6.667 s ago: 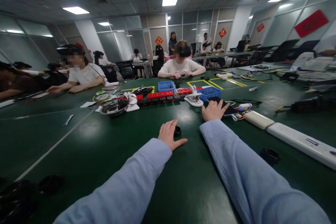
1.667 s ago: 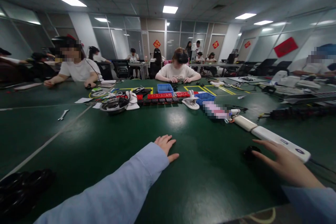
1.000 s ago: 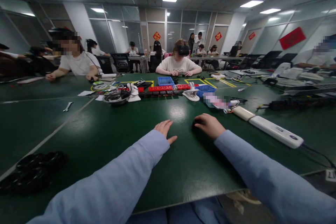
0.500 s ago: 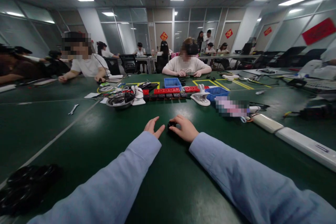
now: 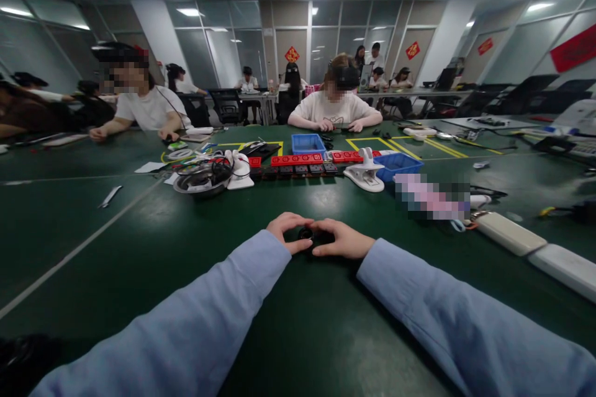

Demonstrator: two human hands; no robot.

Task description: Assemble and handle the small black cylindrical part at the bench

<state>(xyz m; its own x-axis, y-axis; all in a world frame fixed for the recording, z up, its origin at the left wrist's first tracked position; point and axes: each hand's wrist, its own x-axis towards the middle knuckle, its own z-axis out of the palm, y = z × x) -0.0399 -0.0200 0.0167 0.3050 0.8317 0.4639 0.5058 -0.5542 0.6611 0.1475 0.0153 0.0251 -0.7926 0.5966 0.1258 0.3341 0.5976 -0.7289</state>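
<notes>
A small round black object (image 5: 305, 234) rests low over the green table (image 5: 298, 322), between my two hands. My left hand (image 5: 289, 231) curves round its left side, with fingers behind and thumb in front. From the right, my right hand (image 5: 342, 239) reaches in, its fingertips meeting those of my left hand behind the object and its thumb near the object's front right. The right palm shows a gap to the object, and I cannot make out whether its fingers press on it.
Ahead lie a metal bowl with cables (image 5: 202, 181), red and black power strips (image 5: 298, 161), a white clip stand (image 5: 365, 172) and blue trays (image 5: 398, 164). A wrench (image 5: 110, 196) is at left, a white bar (image 5: 565, 270) at right. A person (image 5: 333, 105) sits opposite.
My left hand has come in from the left and closed round the black object. My right hand has loosened a little and shifted right. The view has moved slightly.
</notes>
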